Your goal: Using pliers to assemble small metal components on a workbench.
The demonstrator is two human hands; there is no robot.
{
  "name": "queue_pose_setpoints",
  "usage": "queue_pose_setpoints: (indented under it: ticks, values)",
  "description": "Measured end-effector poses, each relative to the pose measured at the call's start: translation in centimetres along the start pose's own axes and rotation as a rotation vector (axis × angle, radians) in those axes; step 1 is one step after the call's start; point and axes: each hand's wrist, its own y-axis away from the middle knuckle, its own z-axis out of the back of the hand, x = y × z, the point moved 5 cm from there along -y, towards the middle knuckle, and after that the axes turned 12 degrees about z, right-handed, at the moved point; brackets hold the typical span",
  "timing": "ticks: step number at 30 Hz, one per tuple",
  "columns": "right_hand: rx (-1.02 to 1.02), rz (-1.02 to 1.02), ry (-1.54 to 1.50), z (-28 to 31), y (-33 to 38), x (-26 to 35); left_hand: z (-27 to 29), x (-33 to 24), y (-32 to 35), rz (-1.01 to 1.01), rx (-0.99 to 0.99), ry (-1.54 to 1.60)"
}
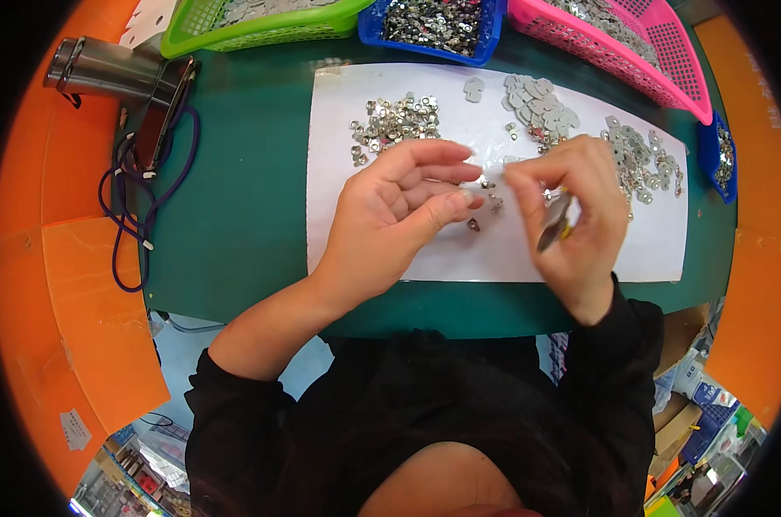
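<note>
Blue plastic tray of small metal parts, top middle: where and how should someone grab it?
Probably by the near rim of the blue plastic tray, coming from the person's side. The green plastic basket crowds its left and the pink plastic basket its right, while this edge faces the person unblocked. Keep it level: the open top holds loose metal parts.

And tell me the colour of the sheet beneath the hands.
The sheet is white, shown in the head view.

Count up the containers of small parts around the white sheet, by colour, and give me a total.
Green basket: 1
Pink basket: 1
Blue trays: 2
Total: 4
</note>
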Motion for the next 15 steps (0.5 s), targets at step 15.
queue_pose_setpoints:
  ticks: [15]
  values:
    - [0.415,0.384,0.274,0.0,2.3,1.1,1.8,0.4,-0.5,0.149,-0.055,0.14]
